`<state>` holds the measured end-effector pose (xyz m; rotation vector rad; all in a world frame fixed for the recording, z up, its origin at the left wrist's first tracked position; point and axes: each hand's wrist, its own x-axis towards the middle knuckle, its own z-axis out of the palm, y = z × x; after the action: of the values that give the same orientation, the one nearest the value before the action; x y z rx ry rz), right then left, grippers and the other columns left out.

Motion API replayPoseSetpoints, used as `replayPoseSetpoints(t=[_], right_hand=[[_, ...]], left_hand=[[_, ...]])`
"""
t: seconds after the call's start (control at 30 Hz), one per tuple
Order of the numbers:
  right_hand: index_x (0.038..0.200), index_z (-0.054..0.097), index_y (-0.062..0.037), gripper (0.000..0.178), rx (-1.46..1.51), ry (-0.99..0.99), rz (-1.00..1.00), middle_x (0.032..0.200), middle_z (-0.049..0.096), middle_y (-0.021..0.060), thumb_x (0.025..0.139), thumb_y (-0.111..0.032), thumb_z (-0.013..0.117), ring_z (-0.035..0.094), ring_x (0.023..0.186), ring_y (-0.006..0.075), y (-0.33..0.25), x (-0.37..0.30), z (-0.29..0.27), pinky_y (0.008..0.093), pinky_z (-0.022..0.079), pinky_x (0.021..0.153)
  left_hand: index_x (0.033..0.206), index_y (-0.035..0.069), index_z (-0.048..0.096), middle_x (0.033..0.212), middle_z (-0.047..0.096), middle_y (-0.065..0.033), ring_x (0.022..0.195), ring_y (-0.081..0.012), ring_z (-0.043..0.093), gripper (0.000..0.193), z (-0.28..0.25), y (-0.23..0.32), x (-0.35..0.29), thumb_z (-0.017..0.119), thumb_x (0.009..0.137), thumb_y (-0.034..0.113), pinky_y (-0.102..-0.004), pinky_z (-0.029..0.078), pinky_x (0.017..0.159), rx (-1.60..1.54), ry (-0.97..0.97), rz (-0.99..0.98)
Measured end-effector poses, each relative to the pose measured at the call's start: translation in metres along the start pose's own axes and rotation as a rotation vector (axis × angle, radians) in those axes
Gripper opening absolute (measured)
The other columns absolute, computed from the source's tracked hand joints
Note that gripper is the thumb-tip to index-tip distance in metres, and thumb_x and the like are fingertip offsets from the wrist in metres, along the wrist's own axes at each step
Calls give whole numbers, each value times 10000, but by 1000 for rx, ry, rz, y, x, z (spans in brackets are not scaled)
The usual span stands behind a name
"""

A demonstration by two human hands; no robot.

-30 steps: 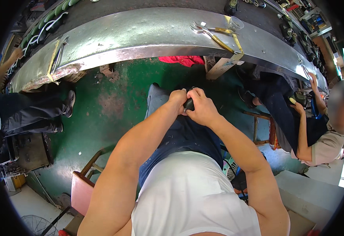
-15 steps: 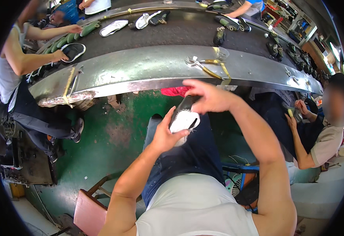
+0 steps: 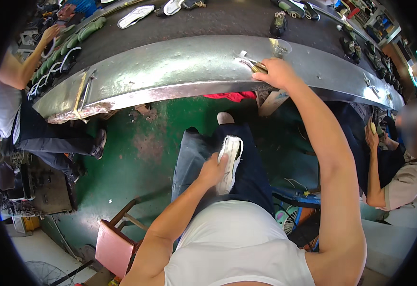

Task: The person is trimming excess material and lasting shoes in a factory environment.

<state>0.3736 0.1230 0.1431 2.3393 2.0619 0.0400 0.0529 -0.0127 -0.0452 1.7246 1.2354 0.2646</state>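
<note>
My left hand (image 3: 212,170) is closed around a white shoe (image 3: 229,164) with a black strip along its side. I hold it over my lap, toe and heel lined up roughly away from me. Out at full reach, my right hand (image 3: 278,72) has its fingers curled over yellow-handled pliers (image 3: 252,65) lying on the metal ledge (image 3: 170,64). The metal jaws stick out to the left of the fingers, and most of the handles are hidden under the hand.
Behind the ledge, a dark belt (image 3: 208,24) carries several shoes. A clear round dish (image 3: 282,47) sits beyond my right hand. Co-workers are at the left and right. A pink-seated chair (image 3: 114,247) stands at my lower left; a red cloth (image 3: 232,96) lies under the ledge.
My right hand has left the shoe and moved forward onto the pliers. My left hand has lowered the shoe toward my lap and turned it. The view has shifted.
</note>
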Motion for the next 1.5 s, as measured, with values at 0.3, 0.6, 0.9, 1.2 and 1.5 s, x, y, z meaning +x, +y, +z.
replayPoseSetpoints(t=[0.3,0.6,0.9,1.2,1.5], right_hand=[[1105,568,-47,198,1551,-514,364,778,607,32,984,-203,556,550,639,91,-43,-195,41,254,428,544],[966,589,7,246,1273,-678,258,746,624,81,957,-239,600,607,665,174,-86,-285,107,337,495,633],[1236,545,103,434,810,-560,-204,1059,645,270,932,-204,589,632,1019,419,-66,-275,90,417,503,928],[1325,489,129,505,286,-409,-408,1199,585,234,907,-128,607,582,1126,362,-82,-267,71,396,527,909],[913,609,16,185,401,-658,-524,883,668,173,894,-167,612,661,841,371,-88,-244,70,458,539,741]], left_hand=[[1033,-31,683,947,699,-260,879,-413,682,466,-9,19,-8,603,957,422,-451,534,806,-81,192,-10],[1083,-11,702,845,722,-162,789,-240,706,261,-16,13,-7,520,983,147,-365,533,748,-201,-66,-106],[1353,-16,570,1227,669,-86,1098,-172,644,519,-29,28,-28,446,859,-121,-318,477,1016,-894,-333,-238],[1552,3,220,1450,489,-152,1350,-221,457,826,8,-17,-52,670,859,14,-342,335,1148,-630,-325,0],[1572,28,151,1473,457,-168,1375,-243,432,914,12,-19,-49,715,853,23,-339,321,1160,-599,-375,42]])
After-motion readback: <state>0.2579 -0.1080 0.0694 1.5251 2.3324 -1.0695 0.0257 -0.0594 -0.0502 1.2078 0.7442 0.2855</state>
